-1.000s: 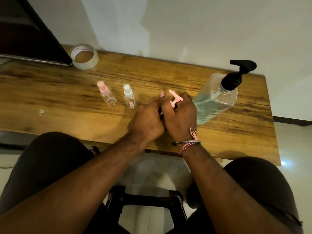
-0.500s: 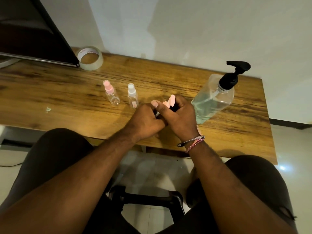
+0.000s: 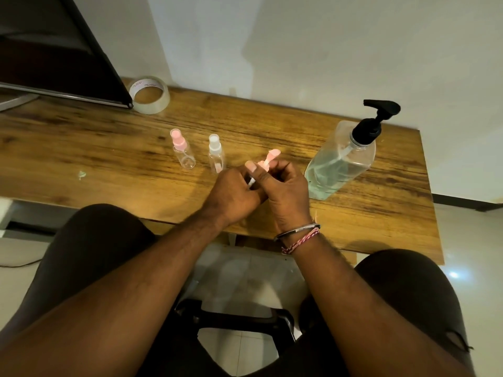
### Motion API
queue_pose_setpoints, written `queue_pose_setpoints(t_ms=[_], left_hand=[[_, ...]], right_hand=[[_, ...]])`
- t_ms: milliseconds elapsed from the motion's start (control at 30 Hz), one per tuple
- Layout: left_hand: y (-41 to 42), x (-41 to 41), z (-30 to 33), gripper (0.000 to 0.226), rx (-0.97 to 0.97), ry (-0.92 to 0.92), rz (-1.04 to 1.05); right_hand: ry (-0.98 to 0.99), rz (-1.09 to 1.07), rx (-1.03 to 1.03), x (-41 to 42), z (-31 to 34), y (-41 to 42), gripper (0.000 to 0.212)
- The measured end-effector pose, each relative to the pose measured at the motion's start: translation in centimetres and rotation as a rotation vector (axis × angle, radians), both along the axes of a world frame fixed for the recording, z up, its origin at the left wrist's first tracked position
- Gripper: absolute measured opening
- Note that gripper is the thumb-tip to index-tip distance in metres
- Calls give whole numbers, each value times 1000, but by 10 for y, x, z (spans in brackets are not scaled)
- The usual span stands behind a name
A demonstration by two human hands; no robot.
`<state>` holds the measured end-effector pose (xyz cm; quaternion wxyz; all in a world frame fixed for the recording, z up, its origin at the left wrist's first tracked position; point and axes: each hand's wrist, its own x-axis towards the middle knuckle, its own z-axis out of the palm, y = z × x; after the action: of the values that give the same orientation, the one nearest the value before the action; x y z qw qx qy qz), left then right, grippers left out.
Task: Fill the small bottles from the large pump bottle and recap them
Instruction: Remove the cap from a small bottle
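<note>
Long wooden plank table (image 3: 272,123), grain running left to right, serving as the work surface. Dark flat screen (image 3: 54,50) leaning over the far left corner, well clear of the work.

Large clear square pump bottle with a black pump head (image 3: 341,161), standing far right, roughly half full of pale liquid, spout turned left toward the middle. Probably parked there so the right hand can reach the pump without crossing the small bottles.

Roll of clear packing tape (image 3: 149,95), lying flat at the far edge just beside the screen, apart from the task.

Left hand (image 3: 234,197) and right hand (image 3: 285,191), touching each other at the near middle of the table, fingers curled together around a small bottle almost wholly hidden between them. Only a pink spray cap (image 3: 270,157) poking out above the right hand's fingers, tilted. Likely body steadied by the left, cap pinched and turned by the right; whether unscrewing or recapping cannot be told.

Small clear bottle with pink spray cap (image 3: 183,153) and small clear bottle with white spray cap (image 3: 216,155), upright side by side just left of the hands, both capped, apparently empty or nearly so. Lined up in reach, seemingly waiting for filling.
</note>
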<state>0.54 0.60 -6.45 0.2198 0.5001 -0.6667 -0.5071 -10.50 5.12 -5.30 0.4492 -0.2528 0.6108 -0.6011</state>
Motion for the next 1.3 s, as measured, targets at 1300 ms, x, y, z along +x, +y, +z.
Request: queue_pose_setpoints(t_ms=[1300], left_hand=[[8, 6, -14, 12, -32, -8, 109]], right_hand=[[-341, -78, -92, 1, 23, 2, 38]])
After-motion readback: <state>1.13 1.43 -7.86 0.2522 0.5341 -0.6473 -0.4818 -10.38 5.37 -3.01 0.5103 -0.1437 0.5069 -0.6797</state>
